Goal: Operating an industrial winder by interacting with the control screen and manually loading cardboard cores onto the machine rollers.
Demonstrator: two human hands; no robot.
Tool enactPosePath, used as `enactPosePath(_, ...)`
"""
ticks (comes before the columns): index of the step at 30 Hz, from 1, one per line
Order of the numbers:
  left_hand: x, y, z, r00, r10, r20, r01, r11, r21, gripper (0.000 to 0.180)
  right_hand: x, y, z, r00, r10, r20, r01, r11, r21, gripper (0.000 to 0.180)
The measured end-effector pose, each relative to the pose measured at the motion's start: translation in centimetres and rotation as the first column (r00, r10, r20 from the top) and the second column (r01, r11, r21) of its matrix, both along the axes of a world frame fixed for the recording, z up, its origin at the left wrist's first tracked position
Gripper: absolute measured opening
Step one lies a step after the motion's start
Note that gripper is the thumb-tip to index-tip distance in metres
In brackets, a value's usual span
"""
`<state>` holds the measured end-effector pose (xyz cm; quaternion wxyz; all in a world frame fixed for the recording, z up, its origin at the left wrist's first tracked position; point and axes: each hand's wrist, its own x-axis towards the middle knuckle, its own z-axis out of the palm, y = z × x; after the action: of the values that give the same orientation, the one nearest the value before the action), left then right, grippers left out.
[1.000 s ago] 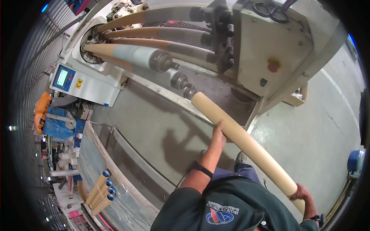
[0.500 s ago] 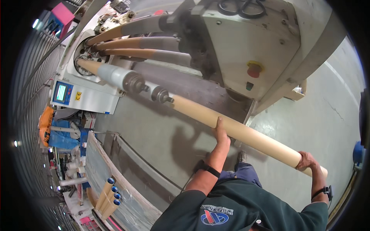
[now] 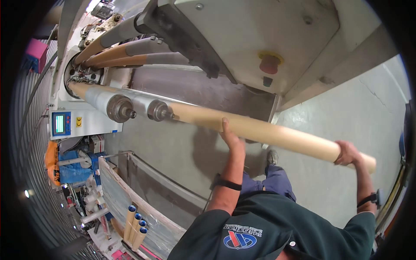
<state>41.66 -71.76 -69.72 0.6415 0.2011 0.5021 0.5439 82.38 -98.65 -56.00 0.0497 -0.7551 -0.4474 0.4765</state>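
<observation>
A long tan cardboard tube slants across the view, held in both hands. My left hand grips it near its middle from the near side, thumb up along the tube. Close to the tube's right end, my right hand is wrapped over it. The tube's far left end lies by the metal tip of a grey spindle; whether they touch I cannot tell. Left of that, a second, larger grey spindle sticks out from the machine.
Several rollers run behind the spindles. A white machine housing with a red stop button overhangs the upper right. A control screen is at left. Several upright tan tubes stand at lower left beside a plastic-wrapped panel.
Both hands and the tube have risen a little in the view, and the tube lies at a flatter slant. The view has turned and come nearer to the machine.
</observation>
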Motion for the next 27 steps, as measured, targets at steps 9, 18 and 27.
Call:
enactPosePath(9, -4.8, 6.0, 3.7, 0.992, 0.129, 0.013, -0.128, 0.953, 0.273, 0.061, -9.2, 3.5, -0.9, 0.998, 0.064, -0.01, -0.064, 0.998, 0.006, 0.072)
enactPosePath(18, -18.5, 21.1, 2.6, 0.932, 0.359, -0.054, -0.362, 0.931, -0.05, 0.038, -23.9, 16.1, -0.2, 0.976, 0.111, 0.189, -0.127, 0.989, 0.075, 0.062)
enactPosePath(27, -33.5, 40.2, 3.3, 0.887, 0.344, -0.307, -0.365, 0.931, -0.013, 0.072, -43.9, 33.5, -2.1, 0.865, 0.06, 0.498, -0.228, 0.932, 0.283, 0.077)
